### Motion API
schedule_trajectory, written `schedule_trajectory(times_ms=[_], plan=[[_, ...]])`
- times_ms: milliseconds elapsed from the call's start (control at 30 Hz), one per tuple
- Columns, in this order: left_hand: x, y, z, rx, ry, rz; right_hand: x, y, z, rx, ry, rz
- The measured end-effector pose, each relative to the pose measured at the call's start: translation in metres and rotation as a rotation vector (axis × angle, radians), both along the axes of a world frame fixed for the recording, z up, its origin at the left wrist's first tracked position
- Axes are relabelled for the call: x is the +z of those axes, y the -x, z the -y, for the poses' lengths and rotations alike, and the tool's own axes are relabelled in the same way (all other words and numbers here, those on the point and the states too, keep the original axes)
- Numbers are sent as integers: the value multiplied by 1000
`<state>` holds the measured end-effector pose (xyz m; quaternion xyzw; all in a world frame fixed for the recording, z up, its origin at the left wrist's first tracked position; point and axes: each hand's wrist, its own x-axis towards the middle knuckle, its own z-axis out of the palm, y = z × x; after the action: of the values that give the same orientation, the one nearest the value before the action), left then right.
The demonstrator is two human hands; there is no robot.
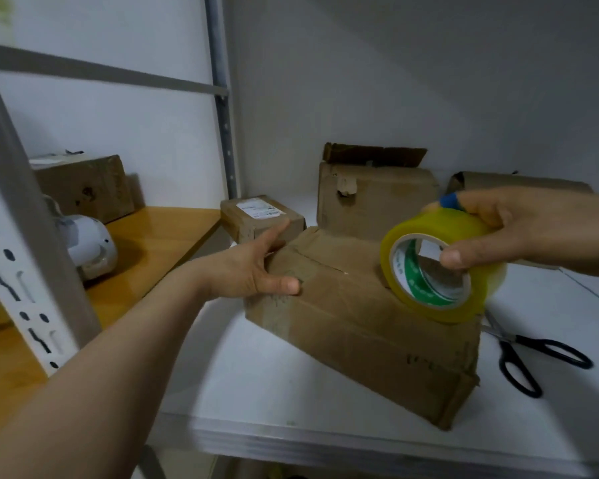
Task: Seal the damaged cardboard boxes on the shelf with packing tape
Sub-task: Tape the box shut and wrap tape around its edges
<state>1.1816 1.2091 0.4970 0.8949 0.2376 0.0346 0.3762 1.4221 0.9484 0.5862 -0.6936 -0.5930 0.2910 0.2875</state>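
Observation:
A long, creased cardboard box [353, 323] lies on the white shelf [256, 382], its top seam running lengthwise. My left hand [256, 267] grips the box's left end, thumb on the front face and fingers over the top. My right hand [533, 229] holds a roll of yellowish packing tape [440, 267] upright against the right part of the box top, thumb inside the core. A blue strip shows on one fingertip.
Black-handled scissors [536, 357] lie on the shelf right of the box. Behind stand a small labelled box [260, 216], a torn box with an open flap [374, 198] and another box [519, 181]. The neighbouring wooden shelf [159, 250] holds a brown box [87, 188] and a white device [87, 243].

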Motion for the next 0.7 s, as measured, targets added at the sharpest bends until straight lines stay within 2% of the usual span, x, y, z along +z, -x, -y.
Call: schedule_trajectory(times_ms=[100, 167, 267, 367, 700], plan=[[20, -12, 0, -15, -143, -143, -7, 1, 1, -59, -70, -63], [30, -20, 5, -6, -221, -168, -12, 1, 3, -93, -92, -117], [29, -33, 13, -23, -294, -125, -18, -1, 4, -116, -113, -148], [12, -40, 10, -27, -282, -85, -20, 1, 3, -153, -159, -195], [1, -42, 14, -43, -478, -97, -15, 17, -3, -154, -214, -144]])
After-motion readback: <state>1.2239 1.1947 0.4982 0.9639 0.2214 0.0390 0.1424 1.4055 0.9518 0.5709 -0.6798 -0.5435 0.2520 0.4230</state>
